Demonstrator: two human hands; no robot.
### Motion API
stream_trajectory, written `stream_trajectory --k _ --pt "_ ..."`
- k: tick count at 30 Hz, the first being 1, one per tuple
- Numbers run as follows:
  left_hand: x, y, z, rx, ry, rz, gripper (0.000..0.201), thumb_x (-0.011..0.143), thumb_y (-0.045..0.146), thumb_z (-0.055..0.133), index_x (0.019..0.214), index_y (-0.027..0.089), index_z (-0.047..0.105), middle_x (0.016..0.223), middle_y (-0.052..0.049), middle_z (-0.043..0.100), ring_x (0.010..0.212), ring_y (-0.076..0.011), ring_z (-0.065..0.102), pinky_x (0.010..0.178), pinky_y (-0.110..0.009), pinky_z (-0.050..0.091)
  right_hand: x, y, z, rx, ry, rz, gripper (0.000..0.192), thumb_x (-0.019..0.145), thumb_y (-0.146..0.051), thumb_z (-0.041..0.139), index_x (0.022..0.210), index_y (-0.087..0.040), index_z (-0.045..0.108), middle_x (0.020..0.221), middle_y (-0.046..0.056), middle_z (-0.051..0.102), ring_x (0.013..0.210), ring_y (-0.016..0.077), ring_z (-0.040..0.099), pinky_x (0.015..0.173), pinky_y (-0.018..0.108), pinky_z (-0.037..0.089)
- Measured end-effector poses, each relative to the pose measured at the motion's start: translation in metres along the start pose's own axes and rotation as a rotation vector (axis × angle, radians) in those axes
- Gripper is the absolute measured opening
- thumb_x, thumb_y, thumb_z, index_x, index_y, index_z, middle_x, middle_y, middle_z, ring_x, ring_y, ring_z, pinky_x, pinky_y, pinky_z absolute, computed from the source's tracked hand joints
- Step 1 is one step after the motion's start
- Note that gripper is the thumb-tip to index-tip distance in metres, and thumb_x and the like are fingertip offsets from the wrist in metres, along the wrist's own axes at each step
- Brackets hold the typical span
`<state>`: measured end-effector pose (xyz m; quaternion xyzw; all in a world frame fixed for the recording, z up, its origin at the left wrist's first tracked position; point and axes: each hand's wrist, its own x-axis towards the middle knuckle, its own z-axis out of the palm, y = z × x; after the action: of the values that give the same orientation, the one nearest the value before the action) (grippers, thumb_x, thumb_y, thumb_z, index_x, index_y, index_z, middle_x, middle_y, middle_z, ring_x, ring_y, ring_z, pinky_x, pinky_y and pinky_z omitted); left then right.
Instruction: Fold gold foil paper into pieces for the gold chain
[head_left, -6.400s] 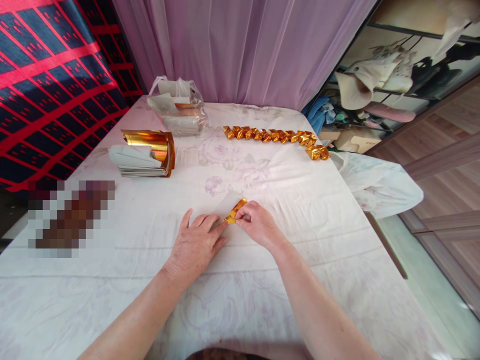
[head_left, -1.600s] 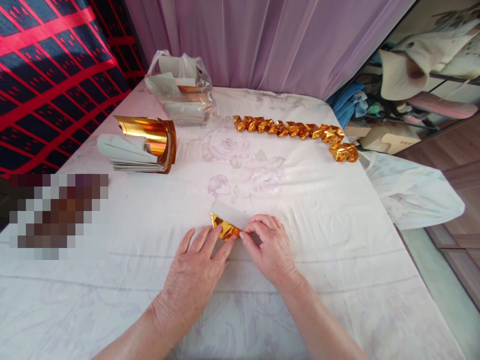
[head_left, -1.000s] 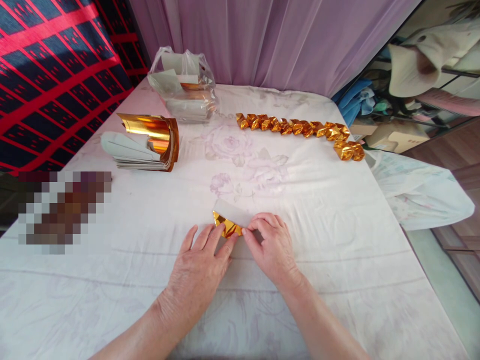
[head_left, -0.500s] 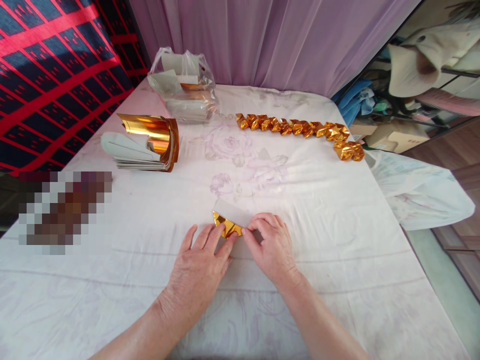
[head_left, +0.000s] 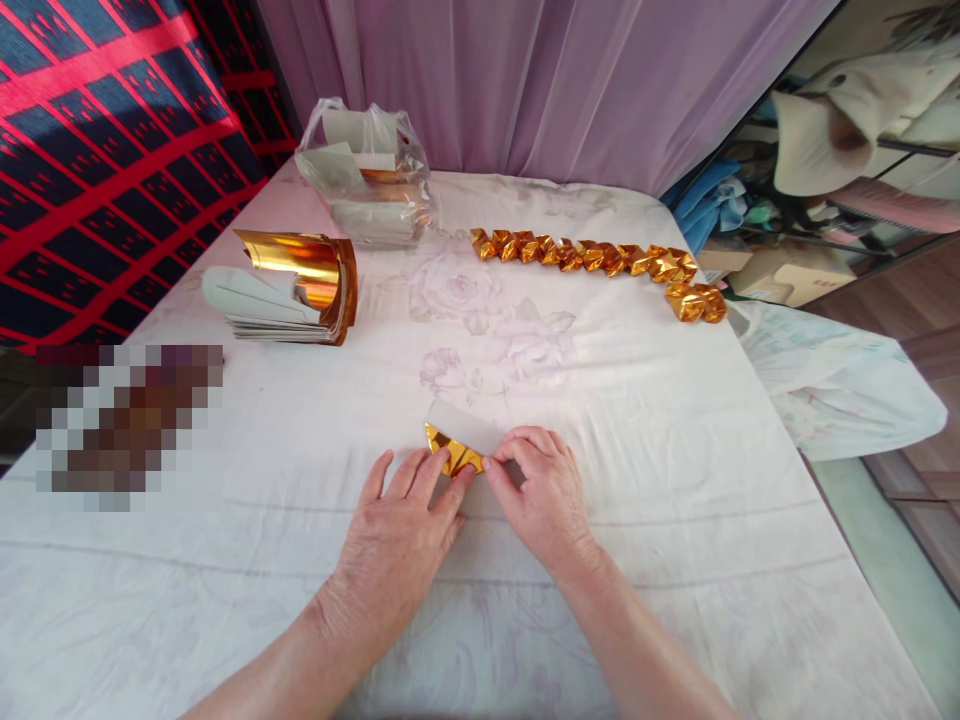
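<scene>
A small sheet of gold foil paper [head_left: 460, 455], partly folded, lies on the cloth between my two hands. Its shiny gold flap faces me, and the pale grey back shows along the far side. My left hand [head_left: 401, 535] is spread flat, with its index finger and thumb tips resting on the gold flap. At the paper's right corner, my right hand [head_left: 541, 500] pinches the edge between thumb and fingers. The fingertips cover part of that corner.
A curved stack of gold foil sheets [head_left: 341, 290] stands at left, before a clear plastic bag [head_left: 375, 215] of more sheets. A row of folded gold foil pieces [head_left: 585, 254] runs along the back right. Beyond the table's right edge is a white plastic bag [head_left: 847, 380].
Almost nothing differs. Both hands and the foil paper keep their places; the whole view has shifted very slightly.
</scene>
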<state>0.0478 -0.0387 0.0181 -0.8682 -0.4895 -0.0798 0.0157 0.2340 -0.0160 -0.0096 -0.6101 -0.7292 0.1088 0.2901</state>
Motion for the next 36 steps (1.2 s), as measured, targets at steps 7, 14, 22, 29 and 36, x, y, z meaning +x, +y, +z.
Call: stream_trajectory --k 7,14,22,29,36 --pt "-0.0008 0.0006 -0.0004 -0.003 -0.006 -0.004 0.039 0.09 0.032 0.064 0.129 0.027 0.063 0.13 -0.005 0.065 0.119 -0.0269 0.058 0.106 -0.051 0.041 -0.0001 -0.0002 0.0004 0.005 0.003 0.012 0.01 0.087 -0.023 0.063 0.077 -0.022 0.062 0.092 0.004 0.066 0.086 0.021 0.057 0.078 0.034 0.04" --pt "0.0 0.0001 0.0007 -0.003 0.01 0.0 0.04 0.089 0.032 0.065 0.129 0.027 0.063 0.129 -0.006 0.065 0.118 -0.0272 0.058 0.104 -0.051 0.042 0.0 0.0 0.0005 0.0 0.002 0.007 0.01 0.086 -0.023 0.064 0.077 -0.022 0.061 0.091 0.004 0.066 0.085 0.0212 0.057 0.078 0.035 0.04" --pt "-0.0002 0.0001 0.0004 -0.007 -0.009 -0.003 0.041 0.089 0.032 0.065 0.129 0.028 0.062 0.13 -0.006 0.065 0.118 -0.0279 0.057 0.105 -0.052 0.041 0.0004 0.0003 0.0012 -0.005 0.001 0.014 0.009 0.086 -0.023 0.064 0.077 -0.022 0.061 0.091 0.004 0.066 0.085 0.0211 0.058 0.078 0.034 0.04" --pt "0.001 0.0009 -0.0001 -0.014 -0.009 -0.011 0.039 0.09 0.032 0.064 0.128 0.028 0.063 0.131 -0.005 0.065 0.119 -0.0274 0.057 0.106 -0.052 0.04 0.0004 0.0 0.0016 -0.011 0.002 0.021 0.011 0.087 -0.025 0.061 0.076 -0.022 0.061 0.091 0.004 0.066 0.085 0.021 0.058 0.078 0.035 0.041" --pt "0.001 0.0007 0.0003 -0.016 -0.006 -0.016 0.039 0.089 0.032 0.064 0.128 0.028 0.063 0.13 -0.005 0.065 0.118 -0.0272 0.058 0.106 -0.051 0.041 0.0007 -0.0001 0.0017 -0.019 0.003 0.018 0.01 0.086 -0.025 0.062 0.076 -0.022 0.062 0.091 0.004 0.066 0.084 0.021 0.058 0.077 0.034 0.041"
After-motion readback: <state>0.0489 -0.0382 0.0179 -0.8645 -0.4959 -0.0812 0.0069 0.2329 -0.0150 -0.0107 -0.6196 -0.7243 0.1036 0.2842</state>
